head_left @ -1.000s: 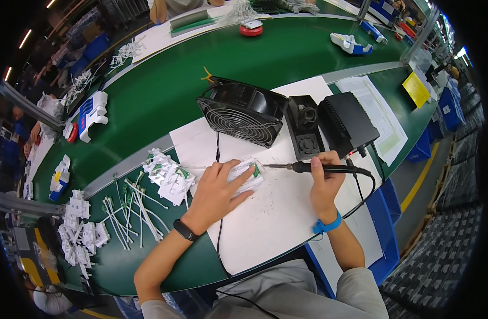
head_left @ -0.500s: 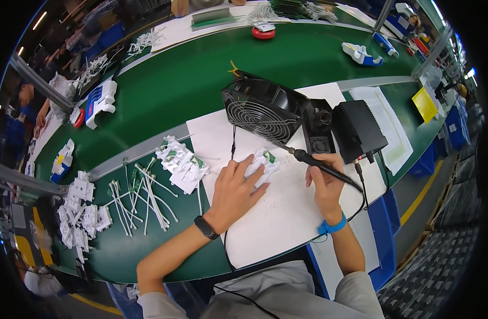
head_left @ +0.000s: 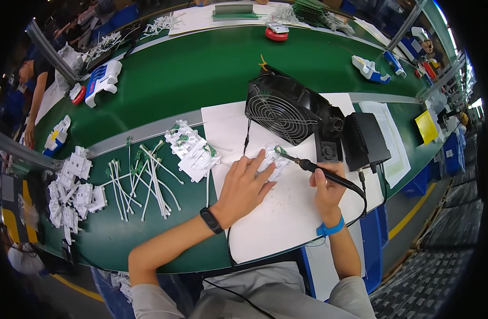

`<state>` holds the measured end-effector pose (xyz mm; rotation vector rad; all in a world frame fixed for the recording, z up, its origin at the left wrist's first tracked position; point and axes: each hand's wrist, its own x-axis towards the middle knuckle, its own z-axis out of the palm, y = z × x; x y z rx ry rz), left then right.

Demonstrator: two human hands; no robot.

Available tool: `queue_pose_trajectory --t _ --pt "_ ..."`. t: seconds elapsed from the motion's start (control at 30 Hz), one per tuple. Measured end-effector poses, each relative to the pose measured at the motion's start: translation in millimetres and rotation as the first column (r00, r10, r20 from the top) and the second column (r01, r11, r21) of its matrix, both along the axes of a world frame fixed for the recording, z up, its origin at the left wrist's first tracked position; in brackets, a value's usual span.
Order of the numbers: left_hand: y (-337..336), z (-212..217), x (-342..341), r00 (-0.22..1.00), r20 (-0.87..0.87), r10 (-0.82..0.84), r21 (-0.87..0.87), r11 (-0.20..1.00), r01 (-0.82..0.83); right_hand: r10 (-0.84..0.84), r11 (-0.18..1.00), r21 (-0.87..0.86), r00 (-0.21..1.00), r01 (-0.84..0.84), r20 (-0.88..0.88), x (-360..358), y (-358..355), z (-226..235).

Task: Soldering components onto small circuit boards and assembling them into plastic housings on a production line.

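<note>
On the white sheet (head_left: 265, 234) lies a white plastic part (head_left: 274, 169) with a small green circuit board (head_left: 279, 150) at its far end. My left hand (head_left: 243, 187) holds the part down, fingers spread over its left side, covering some of it. My right hand (head_left: 328, 192) is closed around the handle of a soldering iron (head_left: 321, 171). The iron's tip points left and meets the green board or sits just above it; exact contact is too small to tell. Left of the sheet, a group of white plastic parts with green boards (head_left: 196, 159) lies together.
A black fan (head_left: 281, 112) and a black power unit (head_left: 367, 139) stand beyond my hands, with the iron's cable curving rightward. White cables with green boards (head_left: 151, 183) and a pile of white parts (head_left: 73, 186) lie left. A green conveyor belt (head_left: 201, 69) carries white-and-blue housings (head_left: 103, 82).
The soldering iron's tip has come down from beside the fan to the green board on the plastic part. My left hand stays on the part. The whole view has shifted slightly.
</note>
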<state>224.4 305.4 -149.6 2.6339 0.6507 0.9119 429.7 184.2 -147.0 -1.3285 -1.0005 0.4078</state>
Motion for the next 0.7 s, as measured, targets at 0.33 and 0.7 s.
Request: queue_pose_trajectory --t 0.33,0.7 --pt "-1.6 0.5 -0.2 1.0 0.001 0.004 -0.001 1.0 -0.004 -0.015 0.998 -0.05 0.99 0.022 0.139 -6.6 1.4 2.3" --pt "-1.8 1.1 1.7 1.0 -0.004 0.012 -0.004 1.0 -0.012 -0.017 0.997 -0.07 0.979 0.031 0.201 -19.9 6.3 13.0"
